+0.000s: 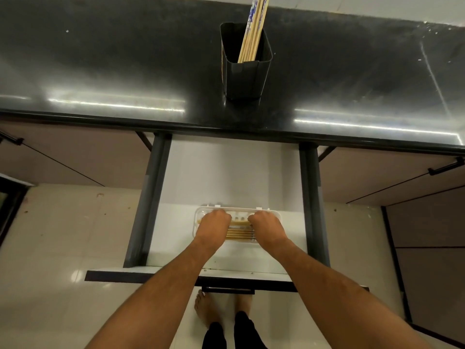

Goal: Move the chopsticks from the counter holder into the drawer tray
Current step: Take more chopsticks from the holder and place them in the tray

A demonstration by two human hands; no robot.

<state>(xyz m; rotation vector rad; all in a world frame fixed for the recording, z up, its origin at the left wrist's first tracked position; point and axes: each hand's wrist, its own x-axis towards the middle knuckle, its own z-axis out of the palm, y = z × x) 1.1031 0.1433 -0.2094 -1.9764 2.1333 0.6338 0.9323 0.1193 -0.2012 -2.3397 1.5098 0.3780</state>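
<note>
A dark square holder [245,69] stands on the black counter [125,59] with several wooden chopsticks [253,28] leaning in it. Below, the drawer [226,177] is pulled out. A white tray [201,214] lies in it with several chopsticks [240,234] laid crosswise. My left hand [214,225] and my right hand [268,226] are both down in the tray, fingers curled over the chopsticks lying there, one hand at each end. The fingertips are hidden from view.
The drawer has dark side rails [151,197] and a front panel with a handle [227,289] close to my legs. Closed cabinet doors [392,177] flank it. Bare feet [208,311] stand on pale floor tiles.
</note>
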